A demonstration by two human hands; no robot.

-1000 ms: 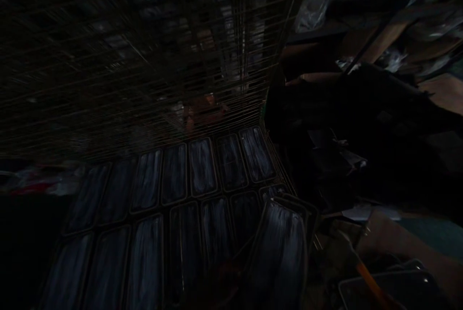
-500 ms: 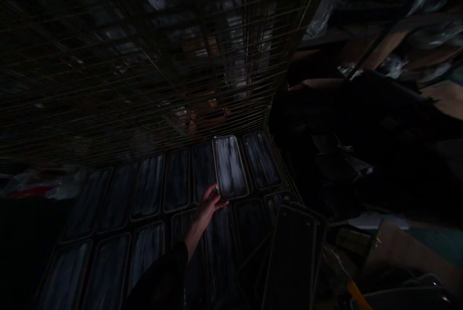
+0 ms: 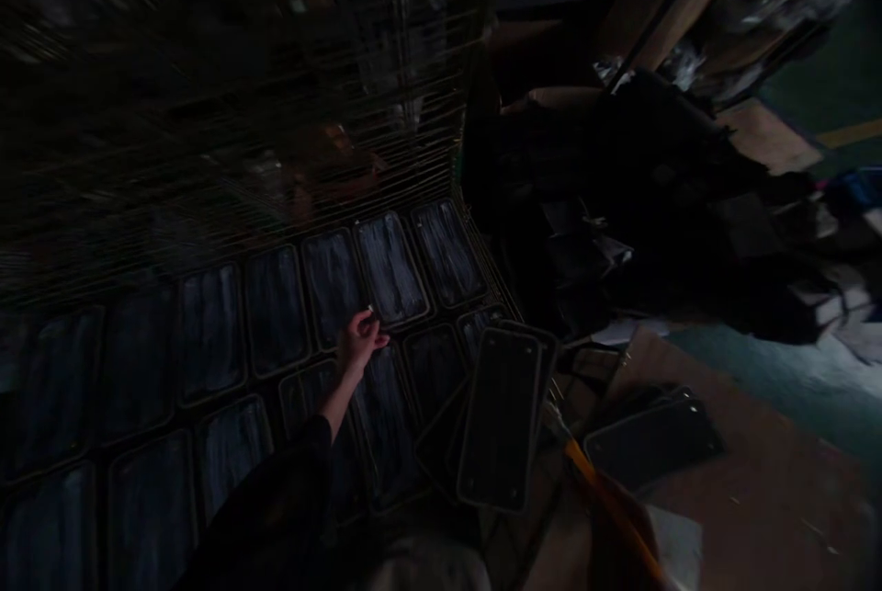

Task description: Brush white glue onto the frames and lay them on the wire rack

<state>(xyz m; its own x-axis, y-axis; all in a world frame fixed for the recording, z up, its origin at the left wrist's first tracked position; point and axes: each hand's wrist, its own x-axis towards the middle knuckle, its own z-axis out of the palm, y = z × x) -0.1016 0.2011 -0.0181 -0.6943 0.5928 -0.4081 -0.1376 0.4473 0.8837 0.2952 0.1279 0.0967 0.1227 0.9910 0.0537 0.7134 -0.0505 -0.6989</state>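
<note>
Dim wire mesh (image 3: 337, 177) backs rows of dark panels (image 3: 276, 308) as a left hand (image 3: 358, 343) sits by the near-left corner of a white-streaked panel (image 3: 391, 265), second from right, far row. Whether its half-curled grip pinches anything is unclear; edge-only contact would likely spare the streaks.

A wire-mesh rack (image 3: 491, 269) carries dark, round-cornered panels (image 3: 391, 267) laid side by side in a far row and a near row, many streaked whitish lengthwise. At the right end of the near row, a loose panel (image 3: 500, 416) lies askew over others. Farther right, a brown board (image 3: 772, 471) bears a slanted dark panel (image 3: 654, 444).
</note>
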